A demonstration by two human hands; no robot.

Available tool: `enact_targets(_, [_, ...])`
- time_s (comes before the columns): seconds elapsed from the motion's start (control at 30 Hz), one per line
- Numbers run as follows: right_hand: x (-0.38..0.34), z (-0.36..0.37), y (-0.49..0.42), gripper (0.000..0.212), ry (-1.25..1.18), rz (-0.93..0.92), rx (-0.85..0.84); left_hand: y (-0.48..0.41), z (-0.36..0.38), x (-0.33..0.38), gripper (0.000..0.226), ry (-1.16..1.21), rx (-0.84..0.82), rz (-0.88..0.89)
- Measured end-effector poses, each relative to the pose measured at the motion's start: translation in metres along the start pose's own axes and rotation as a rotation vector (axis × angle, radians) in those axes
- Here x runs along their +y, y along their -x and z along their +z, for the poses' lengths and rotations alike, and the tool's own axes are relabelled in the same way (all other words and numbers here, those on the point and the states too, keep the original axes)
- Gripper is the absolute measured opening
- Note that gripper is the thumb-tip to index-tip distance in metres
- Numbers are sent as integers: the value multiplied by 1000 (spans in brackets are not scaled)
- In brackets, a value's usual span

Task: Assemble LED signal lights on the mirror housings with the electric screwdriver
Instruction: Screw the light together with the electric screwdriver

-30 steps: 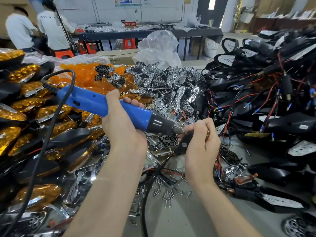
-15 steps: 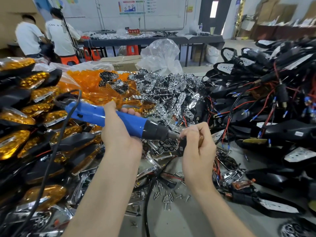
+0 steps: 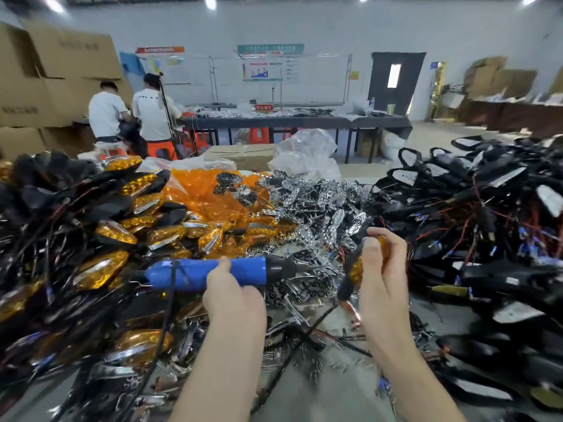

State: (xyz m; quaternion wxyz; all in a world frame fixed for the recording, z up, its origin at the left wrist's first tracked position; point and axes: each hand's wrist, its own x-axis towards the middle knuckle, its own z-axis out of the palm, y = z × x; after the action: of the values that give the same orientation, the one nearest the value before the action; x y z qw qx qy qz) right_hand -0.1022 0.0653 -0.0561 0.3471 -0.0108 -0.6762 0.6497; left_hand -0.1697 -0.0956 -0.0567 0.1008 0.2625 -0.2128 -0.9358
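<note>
Between a left heap of amber-lensed units (image 3: pixel 112 236) and a right heap of bare black housings (image 3: pixel 499 269), we see the electric screwdriver (image 3: pixel 195 274) wrapped in the left hand (image 3: pixel 234 296). Its bit is apart from the mirror housing (image 3: pixel 355 271) gripped in the right hand (image 3: pixel 384 281). We judge fastening under way. Blur hides any screw, so next the bit must meet a screw hole.

Two people in white shirts (image 3: pixel 107 114) stand by stacked cardboard boxes (image 3: pixel 61 62), beside a long dark table (image 3: pixel 304 121).
</note>
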Motion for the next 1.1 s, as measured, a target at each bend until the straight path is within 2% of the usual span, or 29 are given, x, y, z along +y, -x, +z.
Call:
enact_targets(0.03, [-1,-1,0,16,2,-29,3,6,2,-5,28,1,75,-38])
enact_targets(0.1, [-12,1,-3,13,26,-48,20,19,1,-6,28,-86,112,-62])
enact_targets(0.17, [-21,6,-8,10,-7,-27,10,29,-4,-3,27,-32,63,-93])
enact_targets(0.3, [-35,12,-14,11,-150,49,45,36,-10,6,45,-106,44,-115])
enact_targets(0.47, [-43,17,-18,11,-291,208,124,36,-21,21,21,-213,-8,-193])
enact_targets(0.6, [-50,15,-20,11,-402,349,162,40,-32,32,42,-321,-98,-220])
enact_targets(0.7, [-54,14,-20,8,-434,435,169,43,-40,38,46,-491,-146,-250])
enact_targets(0.83, [-62,14,-18,13,-551,485,173,48,-43,43,47,-702,-267,-235])
enact_targets(0.97, [-65,13,-15,16,-681,510,191,53,-45,43,25,-915,-415,-189])
enact_targets(1.1, [-67,11,-12,14,-849,544,168,66,-39,42,18,-1123,-677,-201])
